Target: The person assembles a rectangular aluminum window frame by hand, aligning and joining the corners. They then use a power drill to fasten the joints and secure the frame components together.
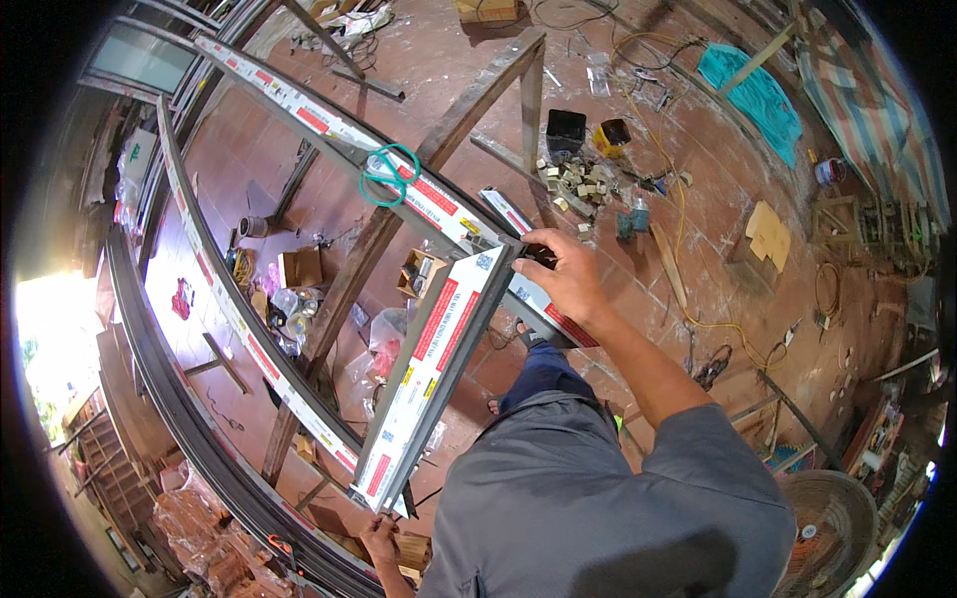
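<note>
A short metal profile [429, 364], covered in white and red printed film, slants across in front of me. At its far right end it meets a long profile [329, 120] at a corner, and my right hand [568, 279] has thumb and forefinger closed on that corner. My left hand [380, 541] is below the near left end, fingers curled; what they hold, if anything, is hidden. A green cord loop [389, 175] lies on the long profile. Another filmed profile [533, 294] passes under the corner. A second long profile [234, 309] runs along the left side.
Wooden beams [364, 269] support the profiles. Beyond on the tiled floor are a pile of small blocks [573, 186], a black bucket [566, 131], a yellow container [611, 137] and a yellow cable [681, 224]. Dark profiles [189, 399] lie far left; a round fan [822, 528] stands lower right.
</note>
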`<state>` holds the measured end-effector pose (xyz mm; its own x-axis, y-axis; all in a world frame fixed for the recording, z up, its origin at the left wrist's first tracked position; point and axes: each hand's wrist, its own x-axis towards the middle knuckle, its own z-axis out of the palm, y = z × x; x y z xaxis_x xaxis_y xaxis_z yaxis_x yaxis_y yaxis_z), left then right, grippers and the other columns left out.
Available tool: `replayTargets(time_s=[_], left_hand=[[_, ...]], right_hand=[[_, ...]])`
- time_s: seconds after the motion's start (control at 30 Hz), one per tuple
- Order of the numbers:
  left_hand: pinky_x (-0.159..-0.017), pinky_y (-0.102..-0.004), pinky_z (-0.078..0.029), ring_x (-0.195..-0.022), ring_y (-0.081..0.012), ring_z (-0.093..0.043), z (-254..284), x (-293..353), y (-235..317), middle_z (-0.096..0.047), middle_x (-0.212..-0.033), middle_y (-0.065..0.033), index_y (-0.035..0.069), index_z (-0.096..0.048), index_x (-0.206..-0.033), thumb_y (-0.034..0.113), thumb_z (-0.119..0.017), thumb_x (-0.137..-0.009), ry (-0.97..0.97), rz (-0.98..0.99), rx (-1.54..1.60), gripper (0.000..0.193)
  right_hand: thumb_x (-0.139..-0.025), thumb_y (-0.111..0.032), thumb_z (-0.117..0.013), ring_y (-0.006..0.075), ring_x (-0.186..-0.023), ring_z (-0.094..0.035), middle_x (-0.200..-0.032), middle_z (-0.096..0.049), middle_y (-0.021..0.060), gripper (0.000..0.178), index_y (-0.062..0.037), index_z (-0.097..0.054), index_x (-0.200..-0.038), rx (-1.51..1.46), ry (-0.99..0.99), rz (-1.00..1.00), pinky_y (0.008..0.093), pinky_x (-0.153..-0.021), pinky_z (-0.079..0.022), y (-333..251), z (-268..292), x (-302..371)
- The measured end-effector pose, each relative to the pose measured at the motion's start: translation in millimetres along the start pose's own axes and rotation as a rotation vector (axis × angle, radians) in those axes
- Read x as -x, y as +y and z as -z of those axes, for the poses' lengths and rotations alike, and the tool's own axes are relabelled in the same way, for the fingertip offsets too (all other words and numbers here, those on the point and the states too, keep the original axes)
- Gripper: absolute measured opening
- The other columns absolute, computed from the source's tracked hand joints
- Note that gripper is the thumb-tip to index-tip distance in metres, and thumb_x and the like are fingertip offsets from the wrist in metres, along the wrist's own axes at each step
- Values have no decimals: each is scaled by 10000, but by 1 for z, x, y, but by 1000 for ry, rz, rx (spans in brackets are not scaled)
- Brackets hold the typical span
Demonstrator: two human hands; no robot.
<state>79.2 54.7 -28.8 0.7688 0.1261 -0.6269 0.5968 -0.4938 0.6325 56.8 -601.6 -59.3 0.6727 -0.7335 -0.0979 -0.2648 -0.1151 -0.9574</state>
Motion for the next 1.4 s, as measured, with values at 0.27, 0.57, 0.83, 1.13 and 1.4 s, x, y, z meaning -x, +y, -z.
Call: replayTargets(time_s=[0.27, 0.57, 0.83, 1.13, 1.4], left_hand=[[-557, -326, -423, -592, -140, -495, 1, -8, 32, -467, -659, 8, 27, -569, -725, -28, -693, -836, -72, -204, -166, 176], [-612, -356, -453, -645, -162, -569, -15, 2, 24, -625, -738, -34, -23, -657, -815, 1, -729, -880, -37, -111, 83, 100], [-616, -325, -519, -722, -155, -653, -14, -1, 18, -674, -786, -66, -52, -685, -886, -40, -699, -873, -73, -181, 20, 23], [-680, -349, -586, -748, -196, -702, -7, 2, 3, -725, -850, -104, -57, -730, -938, -50, -684, -895, -64, -149, 100, 63], [-650, -341, -568, -687, -181, -679, -13, 1, 19, -701, -768, -86, -61, -732, -860, -66, -665, -892, -83, -176, 13, 74]], right_hand=[[-841, -217, -848, 256, -985, -722, -1096, -750, 152, 411, -32, -719, -1184, 22, -3, -1, 368, -890, -546, 0, -1, 0], [-877, -215, -818, 208, -938, -719, -1067, -763, 136, 382, -34, -722, -1200, 87, -13, -67, 345, -852, -551, -22, 3, 4], [-878, -179, -810, 170, -887, -693, -999, -754, 108, 372, -1, -707, -1188, -52, -15, -101, 330, -822, -545, -11, -2, 3], [-897, -152, -804, 166, -927, -686, -1048, -746, 95, 396, -7, -684, -1245, 1, -51, -136, 323, -855, -545, -10, 0, -2], [-897, -141, -799, 169, -969, -690, -1104, -738, 113, 431, 27, -663, -1269, -86, -53, -200, 322, -872, -546, -16, 0, -2]])
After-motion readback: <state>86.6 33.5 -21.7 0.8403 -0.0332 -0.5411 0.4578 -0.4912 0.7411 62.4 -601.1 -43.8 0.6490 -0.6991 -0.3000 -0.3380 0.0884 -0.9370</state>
